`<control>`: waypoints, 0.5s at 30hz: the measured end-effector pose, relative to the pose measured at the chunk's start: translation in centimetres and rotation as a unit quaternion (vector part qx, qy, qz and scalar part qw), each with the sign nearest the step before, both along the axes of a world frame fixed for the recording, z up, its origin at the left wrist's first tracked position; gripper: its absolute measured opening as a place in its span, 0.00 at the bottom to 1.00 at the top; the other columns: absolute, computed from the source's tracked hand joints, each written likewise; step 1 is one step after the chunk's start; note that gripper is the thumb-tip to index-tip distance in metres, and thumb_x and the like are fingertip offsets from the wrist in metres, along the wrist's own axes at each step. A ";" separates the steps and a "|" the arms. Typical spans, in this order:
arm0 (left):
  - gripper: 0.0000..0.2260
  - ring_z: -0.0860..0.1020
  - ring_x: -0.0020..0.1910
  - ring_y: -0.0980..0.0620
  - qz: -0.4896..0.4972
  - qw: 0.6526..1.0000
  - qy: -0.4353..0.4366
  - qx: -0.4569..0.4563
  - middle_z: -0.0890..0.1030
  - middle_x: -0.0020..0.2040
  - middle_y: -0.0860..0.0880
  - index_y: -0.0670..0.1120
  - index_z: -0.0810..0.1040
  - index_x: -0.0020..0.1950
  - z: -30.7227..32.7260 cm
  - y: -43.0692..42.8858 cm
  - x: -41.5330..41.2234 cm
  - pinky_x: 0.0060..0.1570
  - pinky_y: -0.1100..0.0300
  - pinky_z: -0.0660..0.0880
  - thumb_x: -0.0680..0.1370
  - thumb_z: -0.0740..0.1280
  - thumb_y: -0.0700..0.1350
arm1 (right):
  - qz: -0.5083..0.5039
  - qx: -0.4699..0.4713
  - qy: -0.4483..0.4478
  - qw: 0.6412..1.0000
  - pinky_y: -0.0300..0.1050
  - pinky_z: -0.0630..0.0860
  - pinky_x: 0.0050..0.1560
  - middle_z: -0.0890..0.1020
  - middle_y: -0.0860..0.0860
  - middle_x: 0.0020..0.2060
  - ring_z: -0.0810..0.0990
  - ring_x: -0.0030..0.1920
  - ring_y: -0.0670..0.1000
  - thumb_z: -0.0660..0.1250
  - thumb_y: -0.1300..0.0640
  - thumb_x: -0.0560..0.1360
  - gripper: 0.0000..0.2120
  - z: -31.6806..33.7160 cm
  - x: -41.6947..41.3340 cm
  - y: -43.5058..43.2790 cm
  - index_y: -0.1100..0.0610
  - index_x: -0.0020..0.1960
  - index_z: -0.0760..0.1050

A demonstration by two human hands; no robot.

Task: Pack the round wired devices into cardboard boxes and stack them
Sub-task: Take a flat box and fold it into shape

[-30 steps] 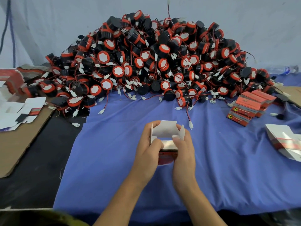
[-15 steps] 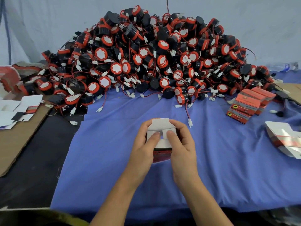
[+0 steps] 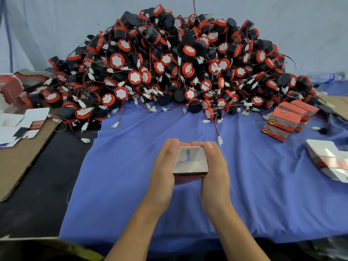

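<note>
A box (image 3: pixel 190 163) is held between both hands above the near middle of the tabletop, over the blue cloth (image 3: pixel 122 185). The left hand (image 3: pixel 163 166) is wrapped round its left side and the right hand (image 3: pixel 216 166) round its right side. The fingers (image 3: pixel 174 143) of each are curled over the far edge until the tips nearly meet, so the walls are squeezed square and the far flaps are held folded. The open mouth is turned toward the person, and only white card is seen inside; no device can be made out in it. The box is judged to be formed but not yet filled.

The devices (image 3: pixel 169 72) are heaped along the far edge, with wires and white plugs trailing onto the cloth, so that one can be reached from the working spot just in front. Packed boxes are laid in a short stack (image 3: pixel 288 117) near the right edge, beside the heap, presumably so that finished work is set apart from loose stock. Flat blanks (image 3: pixel 20 125) are spread on a cardboard sheet (image 3: pixel 18 166) at the left edge, and a banded bundle (image 3: pixel 331 161) of blanks lies at the right edge, both within reach. A bottle (image 3: pixel 325 77) lies at the far right corner.
</note>
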State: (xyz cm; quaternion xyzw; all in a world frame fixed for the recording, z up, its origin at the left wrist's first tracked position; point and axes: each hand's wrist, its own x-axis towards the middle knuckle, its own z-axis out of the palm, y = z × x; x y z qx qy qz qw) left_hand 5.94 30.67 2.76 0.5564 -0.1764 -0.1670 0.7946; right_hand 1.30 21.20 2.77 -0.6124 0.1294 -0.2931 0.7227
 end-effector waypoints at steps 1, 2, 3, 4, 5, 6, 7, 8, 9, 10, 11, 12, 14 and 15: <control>0.18 0.84 0.46 0.51 -0.007 1.000 0.002 0.002 0.84 0.48 0.48 0.46 0.80 0.50 0.1 0.0 -0.1 0.40 0.53 0.82 0.75 0.65 0.61 | 0.001 0.002 -0.005 1.000 0.47 0.74 0.47 0.84 0.52 0.44 0.80 0.44 0.49 0.63 0.42 0.73 0.16 0.1 0.0 0.1 0.52 0.46 0.81; 0.15 0.84 0.45 0.53 -0.015 1.000 0.001 -0.001 0.83 0.47 0.49 0.46 0.79 0.50 0.1 0.1 -0.1 0.39 0.54 0.82 0.74 0.66 0.57 | 0.006 0.008 -0.011 1.000 0.46 0.74 0.47 0.84 0.51 0.44 0.80 0.45 0.48 0.65 0.43 0.71 0.14 0.1 0.0 0.2 0.52 0.45 0.81; 0.11 0.84 0.44 0.53 -0.019 1.000 -0.004 -0.005 0.83 0.47 0.49 0.46 0.79 0.49 0.1 0.2 -0.1 0.39 0.55 0.82 0.74 0.66 0.53 | 0.011 0.014 -0.018 1.000 0.44 0.75 0.46 0.84 0.50 0.44 0.79 0.45 0.48 0.65 0.46 0.70 0.11 0.0 0.0 0.2 0.52 0.44 0.81; 0.09 0.84 0.44 0.54 -0.020 1.000 -0.011 -0.007 0.83 0.47 0.49 0.46 0.79 0.50 0.1 0.2 0.0 0.38 0.56 0.82 0.74 0.64 0.48 | 0.015 0.020 -0.026 0.999 0.43 0.75 0.46 0.84 0.49 0.44 0.79 0.45 0.49 0.65 0.51 0.70 0.08 -0.1 0.0 0.1 0.52 0.44 0.81; 0.10 0.84 0.44 0.54 -0.019 1.000 -0.016 -0.007 0.83 0.47 0.49 0.46 0.78 0.51 0.0 0.3 0.0 0.38 0.56 0.82 0.73 0.62 0.44 | 0.016 0.023 -0.031 0.999 0.43 0.75 0.45 0.83 0.49 0.45 0.79 0.45 0.49 0.63 0.56 0.69 0.09 -0.2 -0.1 0.1 0.53 0.45 0.81; 0.11 0.84 0.44 0.54 -0.018 1.000 -0.019 -0.005 0.83 0.48 0.49 0.46 0.78 0.52 0.0 0.3 0.0 0.39 0.56 0.82 0.72 0.60 0.41 | 0.016 0.019 -0.031 0.999 0.44 0.76 0.44 0.83 0.50 0.45 0.79 0.45 0.50 0.61 0.60 0.69 0.11 -0.4 -0.1 0.0 0.53 0.46 0.81; 0.13 0.83 0.44 0.54 -0.017 1.000 -0.020 -0.003 0.83 0.49 0.48 0.47 0.78 0.53 -0.1 0.3 0.0 0.39 0.55 0.82 0.72 0.60 0.40 | 0.014 0.011 -0.029 0.999 0.44 0.76 0.44 0.83 0.49 0.45 0.79 0.45 0.50 0.60 0.62 0.69 0.13 -0.5 -0.1 0.0 0.52 0.47 0.81; 0.14 0.83 0.44 0.54 -0.013 1.000 -0.023 0.001 0.83 0.50 0.49 0.49 0.78 0.54 -0.2 0.3 0.0 0.39 0.55 0.82 0.72 0.60 0.39 | 0.012 0.002 -0.026 1.000 0.43 0.77 0.43 0.84 0.49 0.45 0.79 0.45 0.49 0.59 0.63 0.70 0.15 -0.5 -0.1 0.0 0.51 0.48 0.81; 0.15 0.83 0.45 0.54 -0.008 1.000 -0.025 0.007 0.83 0.51 0.49 0.50 0.78 0.54 -0.2 0.3 0.0 0.38 0.55 0.82 0.72 0.60 0.39 | 0.011 -0.005 -0.024 1.000 0.42 0.78 0.43 0.84 0.48 0.45 0.80 0.45 0.48 0.59 0.63 0.70 0.15 -0.5 -0.1 0.1 0.51 0.49 0.81; 0.15 0.83 0.45 0.54 -0.001 1.000 -0.027 0.014 0.83 0.51 0.50 0.51 0.78 0.55 -0.2 0.3 0.0 0.38 0.55 0.82 0.73 0.60 0.39 | 0.009 -0.010 -0.024 1.000 0.41 0.79 0.44 0.85 0.48 0.46 0.81 0.46 0.48 0.59 0.64 0.71 0.16 -0.5 -0.1 0.1 0.50 0.50 0.81; 0.16 0.83 0.45 0.54 0.004 0.999 -0.029 0.019 0.83 0.52 0.50 0.52 0.79 0.55 -0.1 0.4 0.0 0.38 0.55 0.82 0.73 0.60 0.38 | 0.005 -0.015 -0.024 1.000 0.41 0.79 0.45 0.85 0.48 0.47 0.81 0.46 0.48 0.59 0.65 0.71 0.17 -0.6 -0.1 0.1 0.50 0.50 0.81; 0.16 0.84 0.45 0.53 0.007 0.999 -0.031 0.024 0.83 0.52 0.51 0.52 0.79 0.56 -0.1 0.4 0.1 0.38 0.55 0.82 0.74 0.60 0.37 | -0.001 -0.021 -0.023 1.000 0.41 0.79 0.45 0.85 0.48 0.47 0.82 0.47 0.47 0.59 0.66 0.72 0.17 -0.6 -0.1 0.1 0.50 0.51 0.81; 0.18 0.85 0.47 0.51 0.009 0.999 -0.034 0.033 0.83 0.52 0.50 0.53 0.79 0.56 -0.1 0.4 0.0 0.38 0.54 0.83 0.77 0.59 0.32 | -0.013 -0.032 -0.016 0.999 0.41 0.80 0.44 0.85 0.50 0.47 0.82 0.46 0.47 0.60 0.71 0.73 0.19 -0.8 -0.1 0.1 0.50 0.50 0.80; 0.19 0.85 0.47 0.49 0.010 0.999 -0.033 0.037 0.83 0.53 0.50 0.53 0.79 0.56 -0.1 0.3 0.0 0.38 0.54 0.83 0.78 0.58 0.31 | -0.018 -0.033 -0.013 0.999 0.41 0.80 0.43 0.85 0.50 0.46 0.82 0.45 0.47 0.59 0.73 0.74 0.21 -0.9 -0.1 0.1 0.50 0.50 0.80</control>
